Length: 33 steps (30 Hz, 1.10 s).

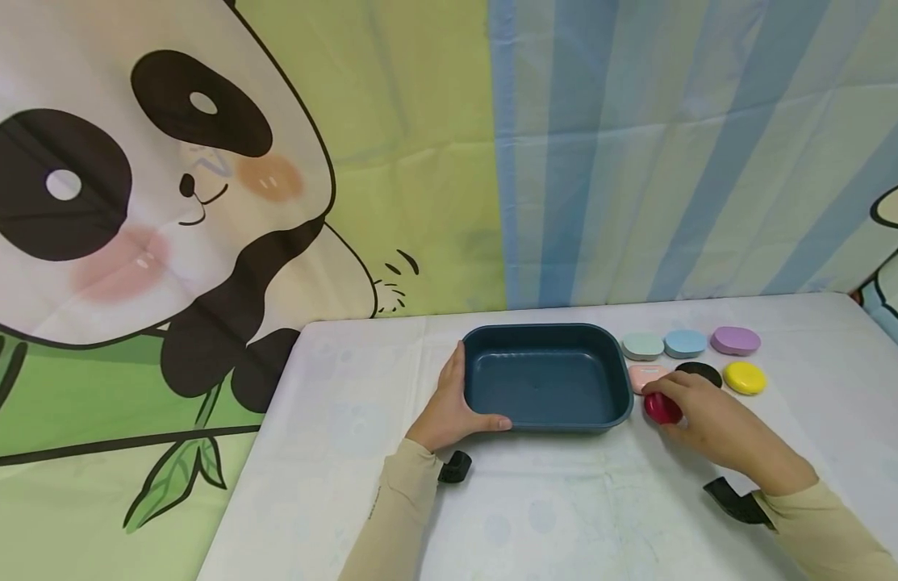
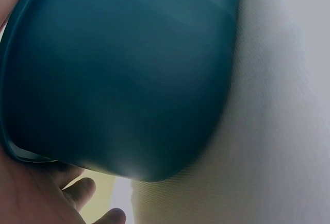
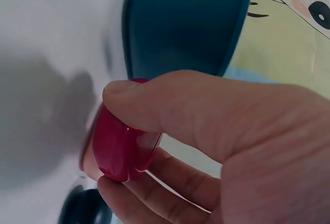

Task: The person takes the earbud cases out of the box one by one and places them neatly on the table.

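My left hand (image 1: pixel 449 407) rests against the left end of a dark teal rectangular tub (image 1: pixel 546 420). Its fingers lie straight along the left side, and the thumb touches the front rim. Seen close from the left wrist, the tub wall (image 2: pixel 124 80) fills much of the view. Just right of the tub, my right hand (image 1: pixel 717 424) pinches a small glossy red oval case (image 1: pixel 662 409) between thumb and fingers. The right wrist view shows the thumb across the top of the red case (image 3: pixel 116 147). Whether it touches the table cannot be told.
Beyond the right hand, small oval cases sit in two rows: mint (image 1: pixel 642 346), light blue (image 1: pixel 685 344) and purple (image 1: pixel 736 340) behind; pink (image 1: pixel 646 377), black (image 1: pixel 699 372) and yellow (image 1: pixel 744 378) in front. The white-covered table (image 1: pixel 536 516) meets a patterned curtain (image 1: pixel 419 161) at the back.
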Each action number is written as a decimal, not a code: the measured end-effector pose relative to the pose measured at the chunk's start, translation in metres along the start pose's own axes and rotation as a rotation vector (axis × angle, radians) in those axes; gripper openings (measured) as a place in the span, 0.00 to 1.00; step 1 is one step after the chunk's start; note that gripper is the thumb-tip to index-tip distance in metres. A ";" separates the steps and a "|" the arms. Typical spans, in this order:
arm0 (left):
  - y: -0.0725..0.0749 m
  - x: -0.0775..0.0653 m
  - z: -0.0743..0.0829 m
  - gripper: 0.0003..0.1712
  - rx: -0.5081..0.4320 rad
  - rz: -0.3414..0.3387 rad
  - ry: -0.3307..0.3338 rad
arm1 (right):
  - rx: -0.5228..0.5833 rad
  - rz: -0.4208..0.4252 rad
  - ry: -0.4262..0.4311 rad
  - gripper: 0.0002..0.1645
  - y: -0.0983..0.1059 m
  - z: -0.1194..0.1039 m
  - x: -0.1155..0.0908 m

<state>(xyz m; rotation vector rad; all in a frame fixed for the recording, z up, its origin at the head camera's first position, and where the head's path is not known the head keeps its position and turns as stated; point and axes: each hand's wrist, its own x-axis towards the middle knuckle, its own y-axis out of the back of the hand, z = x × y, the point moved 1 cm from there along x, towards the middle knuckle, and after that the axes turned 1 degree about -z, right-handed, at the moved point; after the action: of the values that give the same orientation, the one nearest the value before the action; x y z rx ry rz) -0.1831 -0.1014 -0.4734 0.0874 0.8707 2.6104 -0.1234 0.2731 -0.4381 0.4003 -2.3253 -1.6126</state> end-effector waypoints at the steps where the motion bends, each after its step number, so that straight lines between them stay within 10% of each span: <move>1: 0.000 0.000 0.000 0.85 0.001 0.000 0.001 | 0.004 -0.007 -0.005 0.29 -0.001 0.000 0.000; 33: 0.002 -0.003 -0.001 0.85 0.002 0.001 0.002 | -0.007 -0.053 0.022 0.35 -0.011 -0.005 -0.003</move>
<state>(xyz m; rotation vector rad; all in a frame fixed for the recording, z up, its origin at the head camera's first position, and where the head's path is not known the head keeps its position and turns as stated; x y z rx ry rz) -0.1811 -0.1040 -0.4727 0.0862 0.8736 2.6106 -0.1182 0.2657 -0.4468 0.4795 -2.3106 -1.6321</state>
